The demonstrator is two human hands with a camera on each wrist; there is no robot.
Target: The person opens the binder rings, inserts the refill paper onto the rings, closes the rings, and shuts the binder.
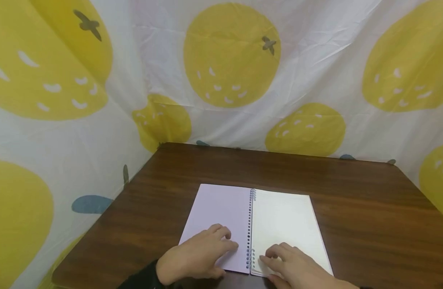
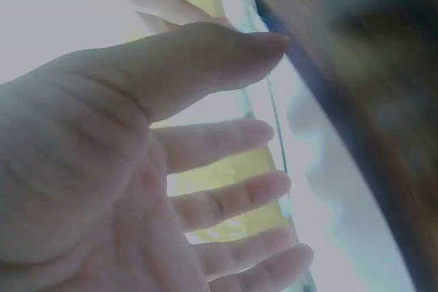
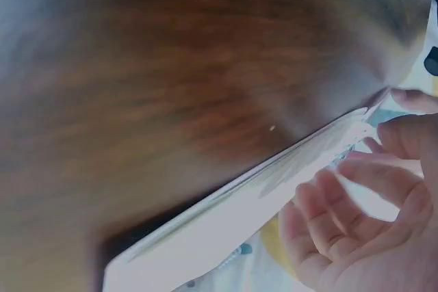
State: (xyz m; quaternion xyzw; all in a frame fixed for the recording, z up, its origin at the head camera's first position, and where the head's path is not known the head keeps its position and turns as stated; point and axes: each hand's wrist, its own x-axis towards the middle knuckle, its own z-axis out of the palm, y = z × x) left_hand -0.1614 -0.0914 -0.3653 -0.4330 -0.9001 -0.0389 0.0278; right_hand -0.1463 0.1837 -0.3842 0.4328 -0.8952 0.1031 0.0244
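Note:
A spiral notebook [image 1: 283, 220] lies open on the brown table, its lilac cover page [image 1: 225, 206] on the left and white pages on the right. Metal coils show at the top and bottom of the spine. Over the lower part of the lilac side is my left hand [image 1: 197, 255], fingers loosely bent and spread, nothing between them. My right hand [image 1: 297, 265] is at the lower part of the white page, near the bottom of the spine, with relaxed fingers. In the right wrist view, its fingers [image 3: 328, 217] hover beside the stack of pages.
The brown wooden table [image 1: 369, 212] extends around the notebook. A white curtain [image 1: 308, 56] printed with big yellow fruit hangs along the back and both sides of the table.

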